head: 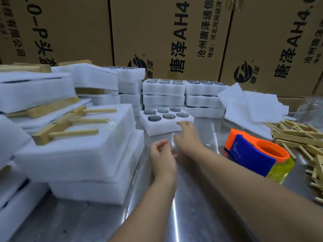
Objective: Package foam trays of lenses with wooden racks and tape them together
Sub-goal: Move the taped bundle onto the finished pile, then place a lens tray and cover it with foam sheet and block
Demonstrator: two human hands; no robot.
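Steel table (192, 215) under stacked cartons; six-lens foam tray (162, 126) sits mid-table. Right hand (188, 135) touches its near edge with straight fingers, grasping nothing; left hand (162, 154) loosely curled, empty. Best to lift the tray level with both hands so no lens tips out.

Printed cardboard boxes (157, 32) behind a shiny metal table (192, 215), clear plastic bag (309, 110) far right.
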